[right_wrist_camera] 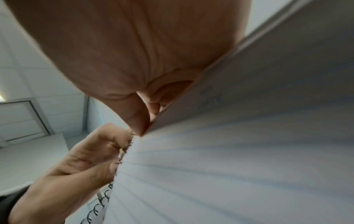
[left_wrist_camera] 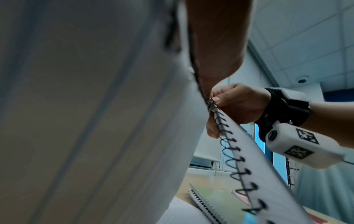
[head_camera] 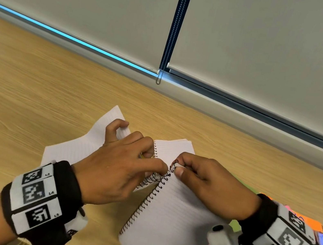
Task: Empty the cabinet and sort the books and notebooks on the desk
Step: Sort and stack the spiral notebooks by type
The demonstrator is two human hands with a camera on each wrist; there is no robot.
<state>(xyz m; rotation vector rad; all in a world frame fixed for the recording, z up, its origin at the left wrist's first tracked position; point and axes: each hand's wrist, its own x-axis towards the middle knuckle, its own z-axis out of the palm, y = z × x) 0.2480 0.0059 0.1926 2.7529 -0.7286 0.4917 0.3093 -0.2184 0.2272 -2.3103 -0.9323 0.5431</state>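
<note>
- Spiral notebook [head_camera: 170,214]: open, lined pages up, centre to lower centre of the head view, on the wooden desk [head_camera: 31,99]. Long axis follows the wire spiral [head_camera: 149,198], running from lower left up to upper right, where both hands meet.
- Spiral condition: coils near the upper end look stretched and tangled, pulled out of line with the page holes.
- Left hand [head_camera: 118,166]: fingers curled, index finger and thumb pinching the left-hand pages and loose coils at the tangled section.
- Right hand [head_camera: 200,179]: fingers curled, thumb and index finger nipping the top end of the spiral; the left wrist view confirms the pinch.
- Governing relation: the tangle lies between the two thumbs, touching both; hands equally near, on opposite sides of the binding.
- Other notebooks [head_camera: 298,222]: coloured covers, lower right, partly under the right wrist.
- Judgement: binding being straightened; sorting not finished.
</note>
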